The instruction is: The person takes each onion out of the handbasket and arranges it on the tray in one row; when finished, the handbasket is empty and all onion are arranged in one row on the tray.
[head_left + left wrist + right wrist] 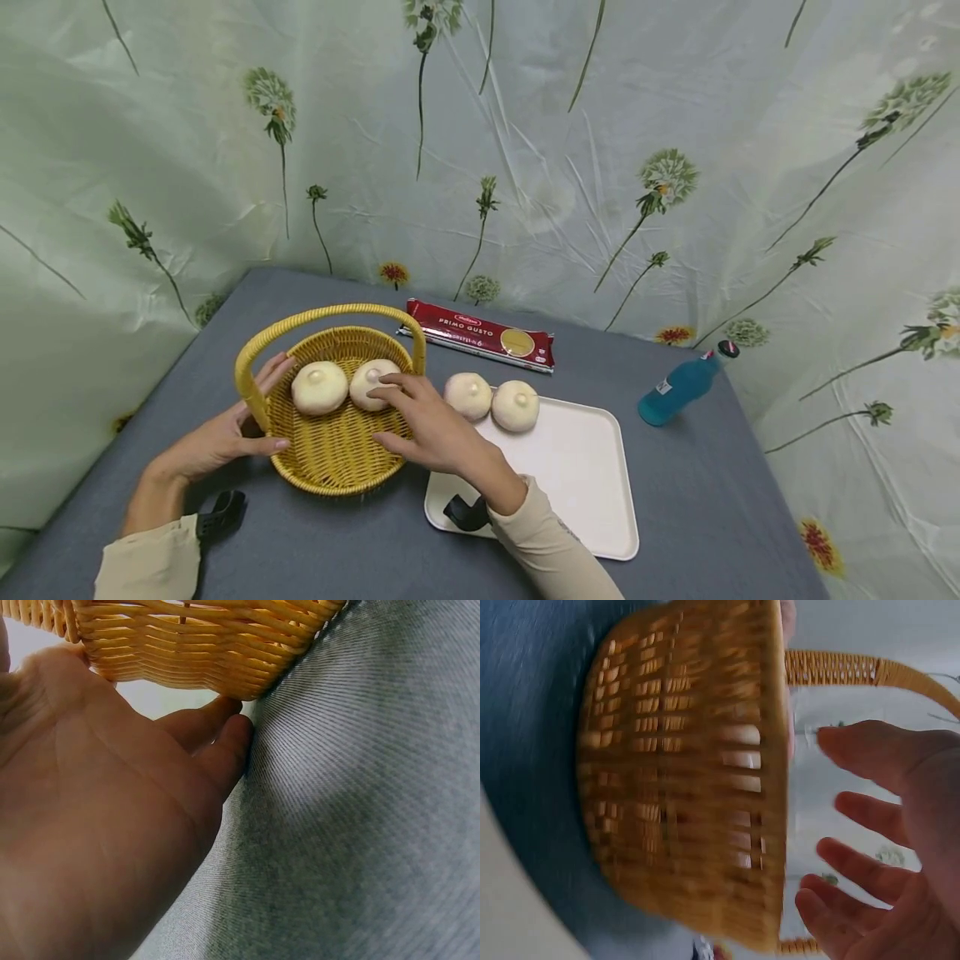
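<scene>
Left hand (225, 433): fingers straight, steadying the basket (337, 467) wall.
Right hand (431, 425): fingers spread, holding nothing, over a bun (372, 383) inside the basket (two inside).
Risk: the hand could catch the rim and tip the basket.

A grey-clothed table (697, 517) carries basket (337, 450), tray (585, 467), pasta packet (483, 335), bottle (678, 387).

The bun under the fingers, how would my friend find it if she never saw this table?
Find the yellow basket on the grey table, left of the white tray. Two pale buns lie inside it. Hers is the right bun, next to the basket's right rim with the right hand's fingertips over it; the left bun has no hand over it, and two more sit outside on the tray.
</scene>
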`<state>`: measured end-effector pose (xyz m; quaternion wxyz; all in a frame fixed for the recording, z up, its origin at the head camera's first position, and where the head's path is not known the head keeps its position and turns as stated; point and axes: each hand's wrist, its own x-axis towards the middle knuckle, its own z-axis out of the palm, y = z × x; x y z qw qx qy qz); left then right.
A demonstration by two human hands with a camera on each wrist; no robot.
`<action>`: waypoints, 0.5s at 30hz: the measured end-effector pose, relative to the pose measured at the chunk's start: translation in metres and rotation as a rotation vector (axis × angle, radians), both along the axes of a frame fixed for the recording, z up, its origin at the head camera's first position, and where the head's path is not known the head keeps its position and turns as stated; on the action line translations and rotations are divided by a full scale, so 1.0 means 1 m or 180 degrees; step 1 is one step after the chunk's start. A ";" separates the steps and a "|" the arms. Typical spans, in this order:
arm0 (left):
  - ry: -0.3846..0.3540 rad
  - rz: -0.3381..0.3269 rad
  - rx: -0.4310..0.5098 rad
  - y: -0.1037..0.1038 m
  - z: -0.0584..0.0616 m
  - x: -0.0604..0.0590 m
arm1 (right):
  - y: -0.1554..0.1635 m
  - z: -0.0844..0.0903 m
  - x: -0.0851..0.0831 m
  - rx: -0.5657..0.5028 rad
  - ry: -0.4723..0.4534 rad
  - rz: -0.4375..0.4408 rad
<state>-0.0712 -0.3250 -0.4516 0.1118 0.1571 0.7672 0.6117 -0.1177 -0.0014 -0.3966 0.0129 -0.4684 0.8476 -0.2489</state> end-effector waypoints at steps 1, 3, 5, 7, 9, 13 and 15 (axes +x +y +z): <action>-0.0011 0.0004 0.0000 0.000 0.000 0.000 | -0.003 -0.001 -0.001 -0.0070 0.0023 0.0054; -0.0017 0.0011 -0.0018 0.000 0.000 0.000 | -0.010 -0.003 -0.004 -0.0201 0.0068 0.0131; -0.0021 0.0020 -0.0033 0.000 0.000 0.000 | -0.016 -0.005 -0.008 -0.0306 0.0067 0.0162; -0.0018 0.0023 -0.0033 0.000 -0.001 0.000 | -0.023 -0.008 -0.012 -0.0351 0.0063 0.0117; -0.0009 0.0018 -0.0034 0.000 -0.001 0.000 | -0.029 -0.011 -0.016 -0.0349 0.0016 0.0030; 0.0002 0.0001 -0.0015 -0.001 -0.001 0.001 | -0.036 -0.019 -0.022 -0.0359 -0.0092 -0.0133; 0.0009 0.0004 -0.0030 -0.001 -0.001 0.001 | -0.038 -0.023 -0.023 -0.0379 -0.0118 -0.0181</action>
